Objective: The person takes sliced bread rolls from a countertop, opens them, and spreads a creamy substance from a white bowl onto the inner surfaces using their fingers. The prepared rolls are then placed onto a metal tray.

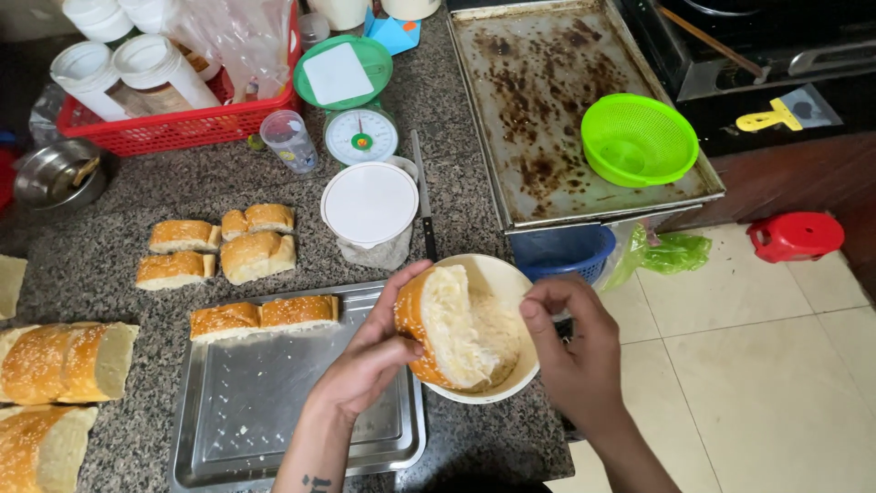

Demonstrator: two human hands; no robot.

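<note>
My left hand (365,361) holds a cut piece of sesame bread (440,330), crust to the left and white crumb facing right, over a cream bowl (511,278) at the counter's front edge. The bowl holds torn crumb. My right hand (570,342) is at the bowl's right rim, fingers pinched close to the bread's soft inside. A steel tray (274,402) lies below my left wrist with two bread pieces (263,316) along its far edge.
Several more bread pieces (224,245) lie on the granite counter, and larger loaves (59,365) at the left. Behind stand a white-lidded tub (370,203), a knife (425,201), a green kitchen scale (358,119), a red basket (173,128), and a scorched baking sheet (547,110) carrying a green colander (639,139).
</note>
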